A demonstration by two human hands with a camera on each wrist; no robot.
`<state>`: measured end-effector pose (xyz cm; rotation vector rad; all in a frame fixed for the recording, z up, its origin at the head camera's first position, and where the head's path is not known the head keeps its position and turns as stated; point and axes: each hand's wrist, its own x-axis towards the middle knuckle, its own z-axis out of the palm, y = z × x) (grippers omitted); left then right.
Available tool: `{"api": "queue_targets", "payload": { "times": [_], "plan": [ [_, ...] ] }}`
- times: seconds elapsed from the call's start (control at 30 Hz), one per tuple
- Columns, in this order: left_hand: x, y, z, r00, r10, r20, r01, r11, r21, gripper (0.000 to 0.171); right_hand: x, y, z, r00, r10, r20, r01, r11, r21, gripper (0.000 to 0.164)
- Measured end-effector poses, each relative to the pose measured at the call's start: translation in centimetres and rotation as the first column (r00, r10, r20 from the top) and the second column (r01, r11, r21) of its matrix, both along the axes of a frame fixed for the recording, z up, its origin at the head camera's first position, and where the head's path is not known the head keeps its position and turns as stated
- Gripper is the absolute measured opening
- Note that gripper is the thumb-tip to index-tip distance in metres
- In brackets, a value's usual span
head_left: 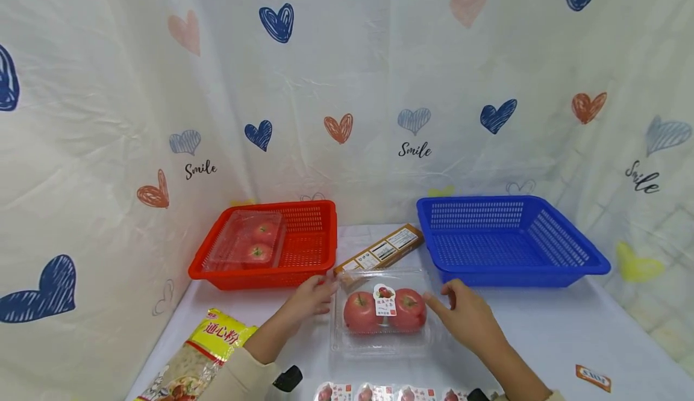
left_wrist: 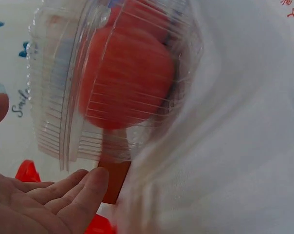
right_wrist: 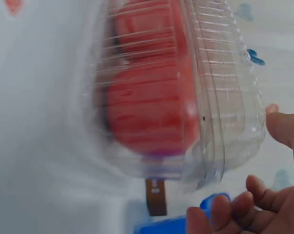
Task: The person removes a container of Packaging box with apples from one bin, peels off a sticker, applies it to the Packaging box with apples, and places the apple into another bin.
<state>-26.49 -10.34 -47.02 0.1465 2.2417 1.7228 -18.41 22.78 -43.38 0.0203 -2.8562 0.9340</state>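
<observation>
You are holding both hands loose, pinching nothing. Your left hand (head_left: pixel 310 298) is flanking the far left corner of a clear plastic clamshell (head_left: pixel 385 346), fingers extended; your right hand (head_left: pixel 467 315) is flanking its right side, thumb pointing at the lid's edge and fingers loosely bent. Whether any fingertip is touching the plastic, I cannot tell.

The clamshell is resting on the white tablecloth (head_left: pixel 542 329) directly in front of you and looks closed. Two red apples (head_left: pixel 410 312) are sitting side by side inside, and a white apple label (head_left: pixel 385 300) is lying on the lid between them. By my reading, you are at the handling step, with the label already on. Lifting from here would be calling for both hands closing in evenly on the sides, keeping the pack level so the apples are not rolling.

Behind it, a long cardboard box (head_left: pixel 382 250) is lying diagonally between the baskets. To the left, a red plastic basket (head_left: pixel 255 280) is holding a second clamshell (head_left: pixel 228 253) with two apples; to the right, a blue plastic basket (head_left: pixel 509 278) is standing. Nearer you, a macaroni bag (head_left: pixel 197 353) is lying beside your left sleeve, and a row of apple stickers (head_left: pixel 374 394) is running along the near edge.
</observation>
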Motion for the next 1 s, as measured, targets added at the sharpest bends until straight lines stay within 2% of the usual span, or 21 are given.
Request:
{"api": "queue_targets", "payload": {
  "times": [0.1,0.17,0.27,0.43,0.5,0.57,0.73,0.8,0.9,1.0],
  "plan": [
    [-1.4,0.6,-0.3,1.000,-0.020,0.008,0.020,1.000,0.000,0.082,1.2,1.0,-0.4,0.985,0.007,0.172,0.010,0.995,-0.097,0.063],
    [-2.2,1.1,-0.5,0.999,-0.033,0.010,0.033,0.999,0.010,0.081,1.8,1.6,-0.6,0.959,0.073,0.275,-0.016,0.979,-0.205,0.068],
    [-3.1,1.6,-0.7,0.999,-0.035,0.022,0.034,0.999,0.034,0.077,2.3,2.3,-1.0,0.912,0.155,0.380,-0.025,0.945,-0.326,0.070],
    [-3.4,1.9,-1.2,0.997,-0.003,0.077,0.000,0.999,0.046,0.060,3.1,2.7,-2.4,0.836,0.290,0.466,-0.129,0.929,-0.346,0.065],
    [-3.2,1.7,-1.3,0.996,0.005,0.090,-0.009,0.999,0.047,0.056,3.3,2.8,-3.0,0.805,0.364,0.470,-0.181,0.903,-0.389,0.060],
    [-2.9,1.4,-1.4,0.996,0.003,0.089,-0.007,0.999,0.044,0.056,3.2,3.0,-3.3,0.787,0.425,0.448,-0.202,0.863,-0.464,0.050],
    [-1.6,0.3,-1.3,0.994,-0.041,0.103,0.038,0.999,0.034,0.053,2.6,4.0,-3.6,0.786,0.506,0.356,-0.219,0.765,-0.605,0.023],
    [-1.0,-0.2,-1.3,0.989,-0.069,0.128,0.062,0.997,0.052,0.053,2.4,4.4,-3.7,0.794,0.515,0.325,-0.224,0.744,-0.630,0.019],
    [-0.3,-0.8,-1.2,0.979,-0.113,0.169,0.097,0.990,0.099,0.056,2.1,4.5,-3.5,0.821,0.493,0.289,-0.214,0.734,-0.645,0.021],
    [0.4,-1.2,-1.2,0.967,-0.173,0.189,0.147,0.978,0.146,0.056,1.9,4.2,-3.1,0.857,0.433,0.279,-0.169,0.748,-0.641,0.026]
  ]
}}
